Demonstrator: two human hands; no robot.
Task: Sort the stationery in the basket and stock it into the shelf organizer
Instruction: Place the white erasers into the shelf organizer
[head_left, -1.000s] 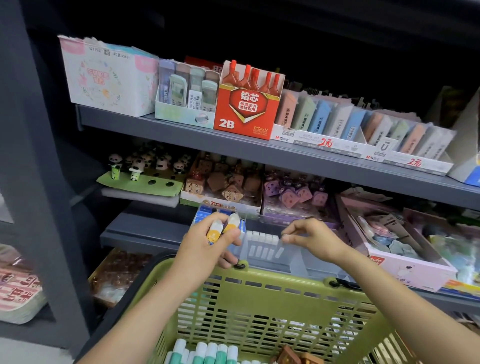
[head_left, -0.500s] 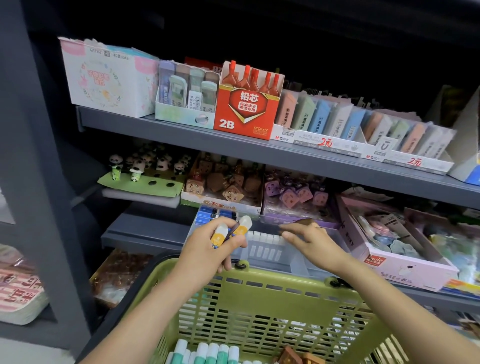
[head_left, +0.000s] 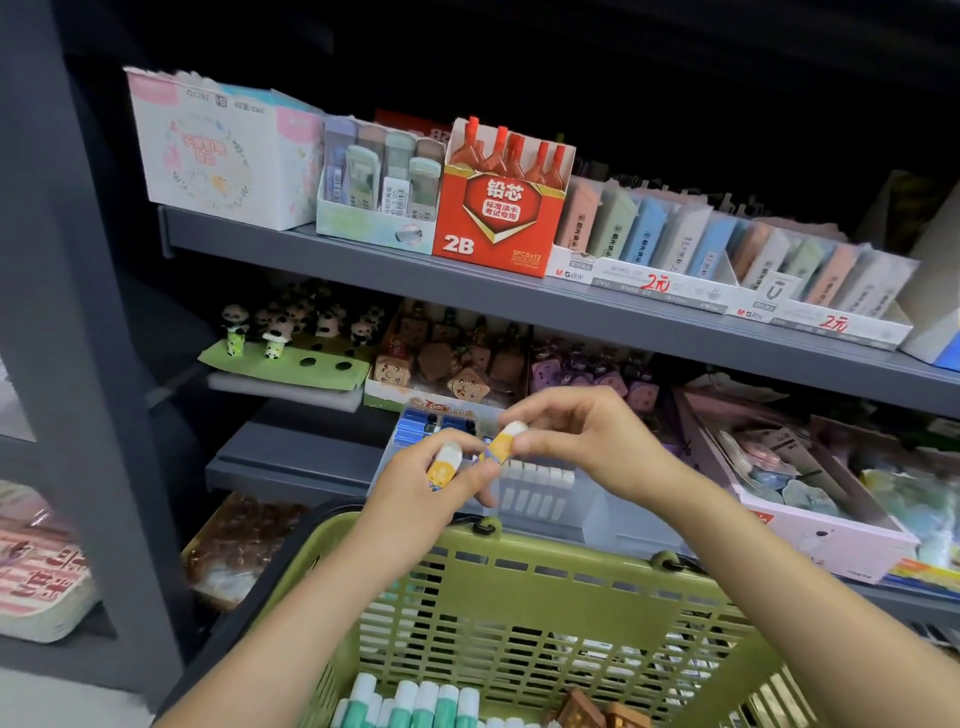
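Dark grey shelving (head_left: 519, 312) fills the view, stocked on two levels; on the upper shelf, from the left, a pastel floral box (head_left: 218, 150), a tray of lead cases (head_left: 379, 192), a red 2B lead box (head_left: 501, 208) and a row of pastel erasers (head_left: 727, 249) are set side by side; on the lower shelf panda figures (head_left: 291, 322) are stood on a green card, with brown and purple trinkets to their right and a pink-rimmed display box (head_left: 810, 499) at the far right. A clear shelf organizer (head_left: 540, 499) is placed at the front of the lower shelf, just behind the rim of a green basket (head_left: 519, 582). One yellow and white glue stick (head_left: 443, 464) is gripped in the curled fingers of the left hand (head_left: 431, 493), above the organizer; a second glue stick (head_left: 503, 441) is pinched at its white cap by the thumb and fingers of the right hand (head_left: 587, 441), while its lower end is touched by the left fingertips. More sticks with green bodies and white caps (head_left: 415, 699) are seen lying in the basket bottom, with small brown items (head_left: 587, 709) just beside them.
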